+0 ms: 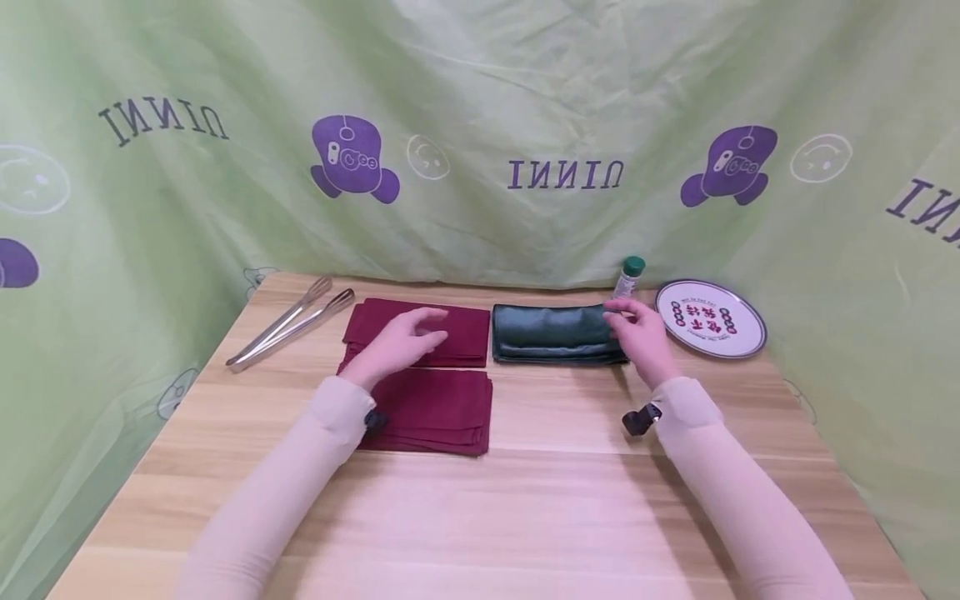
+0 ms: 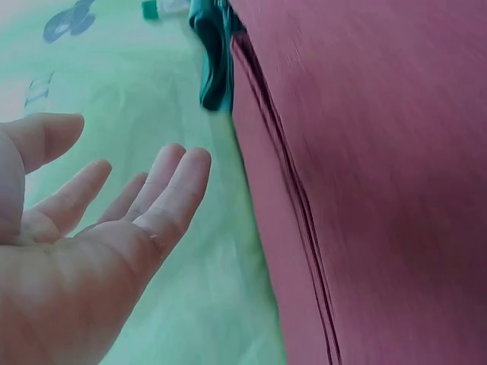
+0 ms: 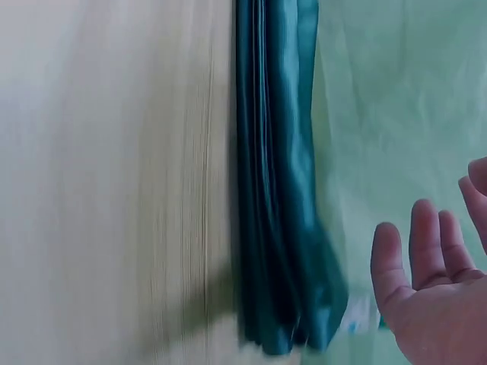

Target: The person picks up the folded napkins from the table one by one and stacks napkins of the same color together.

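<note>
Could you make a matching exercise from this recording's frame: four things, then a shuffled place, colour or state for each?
1. Tongs
2. Plate
3. Green cloth
4. Bottle

A. Round, dark-rimmed, with red print
B. Pale-bodied, green-capped
C. Metal, left of the maroon cloths
D. Folded and glossy

Pairs: 1-C; 2-A; 3-D; 4-B

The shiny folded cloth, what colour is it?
The shiny folded cloth is dark green, clearest in the head view.
</note>
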Available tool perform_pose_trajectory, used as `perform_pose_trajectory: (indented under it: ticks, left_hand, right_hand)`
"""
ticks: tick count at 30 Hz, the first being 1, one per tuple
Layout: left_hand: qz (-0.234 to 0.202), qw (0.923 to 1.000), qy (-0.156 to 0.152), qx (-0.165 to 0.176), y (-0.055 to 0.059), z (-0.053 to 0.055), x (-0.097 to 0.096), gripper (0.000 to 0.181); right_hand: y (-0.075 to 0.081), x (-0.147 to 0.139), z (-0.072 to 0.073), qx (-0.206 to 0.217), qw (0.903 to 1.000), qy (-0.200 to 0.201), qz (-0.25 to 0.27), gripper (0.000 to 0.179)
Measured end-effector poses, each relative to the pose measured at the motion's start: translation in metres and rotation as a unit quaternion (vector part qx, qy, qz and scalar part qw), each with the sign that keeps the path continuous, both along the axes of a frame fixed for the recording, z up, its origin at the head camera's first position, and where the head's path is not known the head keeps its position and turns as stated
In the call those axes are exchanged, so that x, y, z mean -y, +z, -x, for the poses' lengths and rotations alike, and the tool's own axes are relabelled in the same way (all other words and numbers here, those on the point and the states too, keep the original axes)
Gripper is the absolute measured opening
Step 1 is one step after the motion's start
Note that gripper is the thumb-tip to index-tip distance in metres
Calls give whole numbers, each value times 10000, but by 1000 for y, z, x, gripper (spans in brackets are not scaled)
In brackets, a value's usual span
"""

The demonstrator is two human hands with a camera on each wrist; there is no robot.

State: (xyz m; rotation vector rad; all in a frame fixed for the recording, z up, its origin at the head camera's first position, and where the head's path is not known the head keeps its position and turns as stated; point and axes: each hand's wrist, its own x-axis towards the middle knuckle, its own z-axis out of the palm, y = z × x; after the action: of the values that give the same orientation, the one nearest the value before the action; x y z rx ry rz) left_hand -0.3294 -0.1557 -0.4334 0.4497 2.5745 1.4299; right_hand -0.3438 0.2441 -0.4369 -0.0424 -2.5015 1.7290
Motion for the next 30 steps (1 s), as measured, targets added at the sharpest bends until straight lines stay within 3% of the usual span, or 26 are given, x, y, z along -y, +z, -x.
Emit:
perform_pose_trajectory:
  ticks: [7, 11, 15, 18, 23, 27, 30]
  left_hand:
    - [26, 9990, 369, -236, -7, -36, 69, 41]
    - [150, 9976, 662, -152, -11, -57, 105, 42]
    - [400, 9937, 1031, -191, -15, -72, 130, 48]
    - [733, 9904, 1154, -206, -18, -78, 139, 52]
    - [1234, 9890, 819, 33, -26, -81, 139, 63]
    - [1824, 9811, 643, -105, -29, -86, 133, 62]
    - [2237, 9721, 674, -198, -28, -90, 127, 58]
  right_hand:
    - [-2, 51, -29, -18, 9922, 1029, -706, 33]
    - [-8, 82, -46, 44, 9766, 1770, -1218, 34]
    - [-15, 109, -59, -31, 9525, 2506, -1733, 35]
    - [-20, 125, -67, -258, 9282, 2851, -2378, 39]
    - [-25, 139, -75, -452, 8921, 3019, -3330, 48]
    - [-27, 147, -78, -317, 8727, 3132, -3731, 57]
    - [-27, 152, -82, -249, 8663, 3198, -3830, 59]
